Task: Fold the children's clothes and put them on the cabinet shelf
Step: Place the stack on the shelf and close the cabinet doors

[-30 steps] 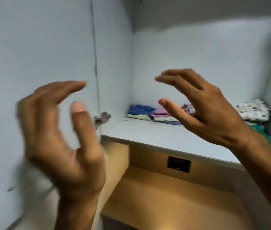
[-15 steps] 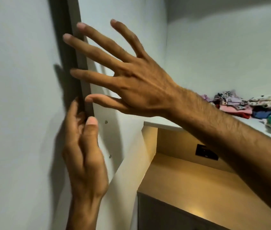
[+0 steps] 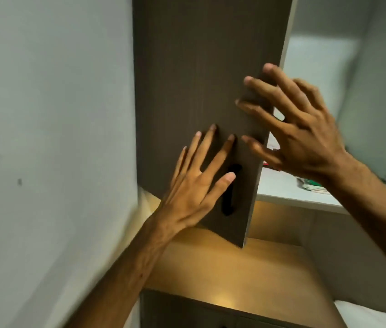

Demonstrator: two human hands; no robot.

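Note:
A dark brown cabinet door [image 3: 201,91] stands partly swung across the opening, with a black handle [image 3: 231,190] near its lower edge. My left hand [image 3: 196,185] lies flat on the door's outer face beside the handle, fingers spread. My right hand [image 3: 298,129] is spread against the door's free right edge, fingers on the front face. Behind the door the white cabinet shelf [image 3: 289,195] shows, with a bit of folded green and white clothing [image 3: 310,183] on it. The other folded clothes are hidden by the door and my right arm.
A pale wall [image 3: 45,138] fills the left side. Below the shelf a lit wooden countertop [image 3: 234,275] sits over a dark drawer front [image 3: 187,313]. The cabinet's white inner walls [image 3: 376,91] rise at right. Something white [image 3: 376,316] lies at bottom right.
The door has swung from against the left wall toward the cabinet opening, now showing its dark outer face. Both hands moved from its edge onto the face and free edge.

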